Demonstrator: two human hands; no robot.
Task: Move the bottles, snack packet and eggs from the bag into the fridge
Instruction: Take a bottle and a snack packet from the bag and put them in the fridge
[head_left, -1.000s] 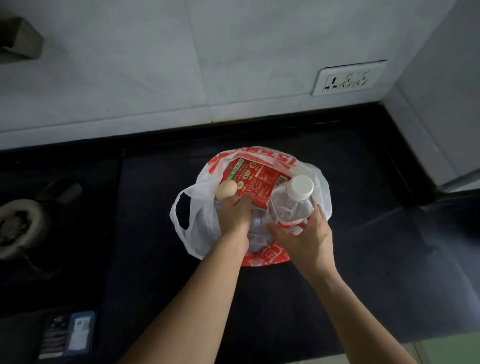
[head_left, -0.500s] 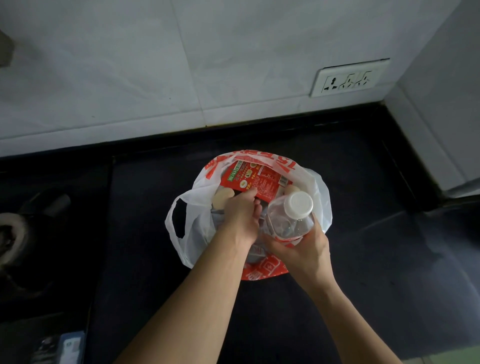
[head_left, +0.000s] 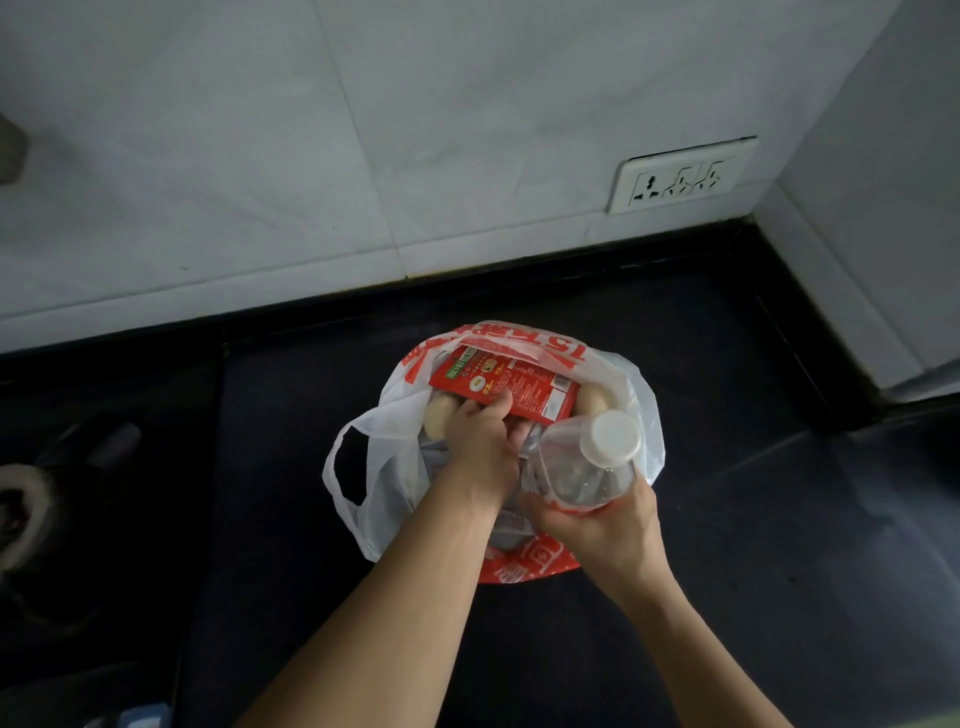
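Both hands inside the mouth of the bag (head_left: 363, 467), set on the dark worktop (head_left: 753, 519) near its far right corner. Right hand (head_left: 608, 535) wrapped around the lower body of a clear bottle (head_left: 587, 467), white cap toward the camera, bottle tilted and partly raised above the bag rim. Left hand (head_left: 480, 441) curled low in the bag, fingertips (head_left: 498, 402) against the near edge of the red snack packet (head_left: 504, 387); could not tell whether closed on the packet, on an egg, or on something beneath. Left egg (head_left: 439, 415) seen just beside the left hand, touching its far-left side. Right egg (head_left: 595, 399) lodged between the packet and the bottle cap. More clear plastic noted under the left wrist, probably another bottle; not resolved. Fridge not in view; pale panel at far right unidentified. Wall socket (head_left: 680, 179) on the tiled wall beyond the bag.

Step judged: unloading, first items, nothing yet transferred. Bottle extraction under way on the right; left hand either steadying contents or selecting a second item.

Next move judged to need: bottle lifted straight clear of the thin bag wall without snagging; right egg watched, since resting near the cap and likely to roll once the bottle leaves; eggs taken with a light grip, packet pinched by an edge.
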